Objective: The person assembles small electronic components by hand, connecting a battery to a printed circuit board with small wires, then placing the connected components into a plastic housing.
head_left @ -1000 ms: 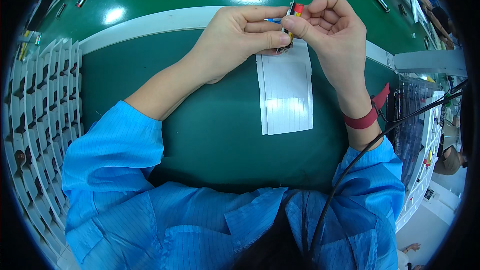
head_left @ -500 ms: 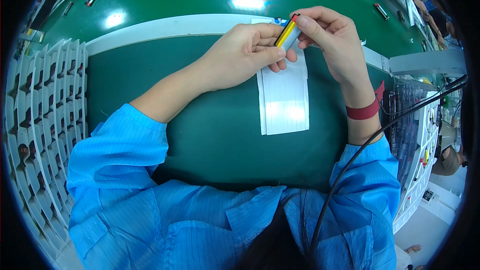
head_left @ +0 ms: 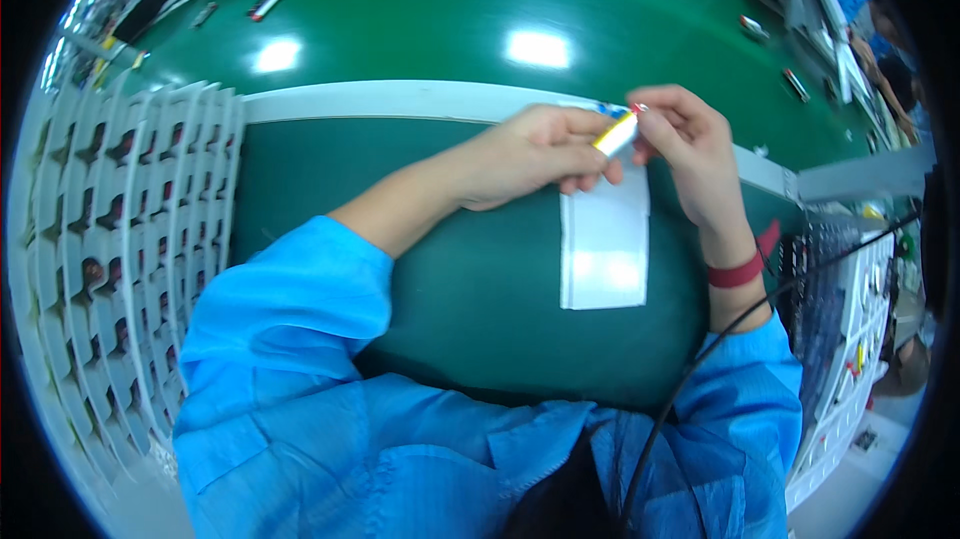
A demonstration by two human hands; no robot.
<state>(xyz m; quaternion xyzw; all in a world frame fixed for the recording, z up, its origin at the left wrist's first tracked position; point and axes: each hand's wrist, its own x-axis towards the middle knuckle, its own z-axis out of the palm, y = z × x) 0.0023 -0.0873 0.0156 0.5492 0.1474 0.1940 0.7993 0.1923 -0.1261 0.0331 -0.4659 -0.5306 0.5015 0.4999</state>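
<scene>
A slim silver-and-yellow cylinder with a red end, like a small battery cell, is tilted up to the right between my hands. Its lower part is pinched between the thumb and fingers of my left hand. My right hand, with a dark red band round the wrist, has its thumb and fingertips closed at the red end; some of those fingers are hidden. Just below the hands, a stack of white paper slips lies on the dark green mat.
White slotted trays stand upright along the left side. Beyond a white rail, several similar cylinders lie scattered on a green surface. A black cable runs past my right arm. More trays and people are at the right.
The whole view has shifted, so the bench and hands appear lower and further right. The cylinder has been turned, with its bright silver side now facing up. Both hands stay on it.
</scene>
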